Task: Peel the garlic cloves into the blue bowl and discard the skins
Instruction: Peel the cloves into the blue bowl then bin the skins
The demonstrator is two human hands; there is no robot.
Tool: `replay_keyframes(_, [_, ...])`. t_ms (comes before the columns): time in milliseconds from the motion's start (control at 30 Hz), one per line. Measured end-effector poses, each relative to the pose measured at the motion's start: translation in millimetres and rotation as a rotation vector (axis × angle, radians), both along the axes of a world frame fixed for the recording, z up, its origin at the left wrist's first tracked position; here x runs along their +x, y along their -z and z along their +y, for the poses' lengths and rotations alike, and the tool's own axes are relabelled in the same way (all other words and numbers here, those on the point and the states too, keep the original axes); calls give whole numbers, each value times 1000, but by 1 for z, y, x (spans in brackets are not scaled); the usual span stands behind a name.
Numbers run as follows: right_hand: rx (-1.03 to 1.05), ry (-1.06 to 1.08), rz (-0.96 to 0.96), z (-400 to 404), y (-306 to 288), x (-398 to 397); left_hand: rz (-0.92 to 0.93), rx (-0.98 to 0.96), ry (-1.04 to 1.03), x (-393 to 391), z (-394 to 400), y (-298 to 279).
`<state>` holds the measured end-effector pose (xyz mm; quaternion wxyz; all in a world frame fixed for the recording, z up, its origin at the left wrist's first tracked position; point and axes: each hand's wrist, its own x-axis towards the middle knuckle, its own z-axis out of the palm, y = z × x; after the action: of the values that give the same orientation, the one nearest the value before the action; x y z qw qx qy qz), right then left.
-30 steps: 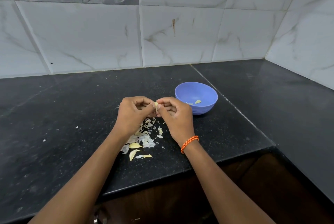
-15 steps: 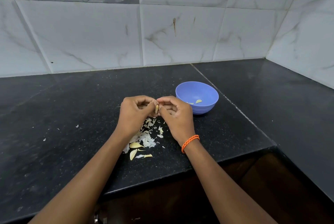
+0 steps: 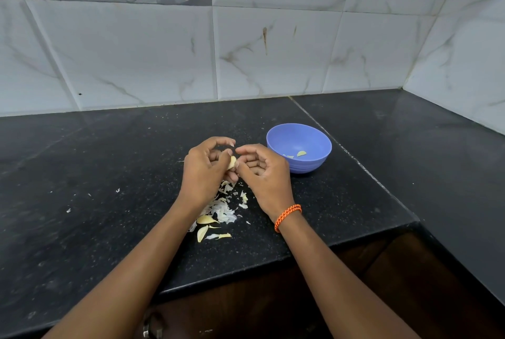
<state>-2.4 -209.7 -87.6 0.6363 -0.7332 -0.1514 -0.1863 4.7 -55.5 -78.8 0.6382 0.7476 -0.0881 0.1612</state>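
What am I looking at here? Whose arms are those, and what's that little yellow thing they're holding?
A person wears a camera on their head, so you see their own two arms from above. The left hand pinches a garlic clove, and the right hand picks at its skin. Under the hands, papery skins lie on the black counter. The blue bowl beside the right hand holds a few pale pieces. An orange band is round the right wrist.
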Motion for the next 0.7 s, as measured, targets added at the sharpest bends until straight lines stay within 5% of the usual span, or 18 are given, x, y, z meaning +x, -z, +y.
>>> replay_keyframes(367, [-8,-69,13,-1,3,2,-65,168,-79,-3,-3,-1])
replay_keyframes(700, [82,-35,36,-3,-1,1,-81,122,-8,-3,-3,-1])
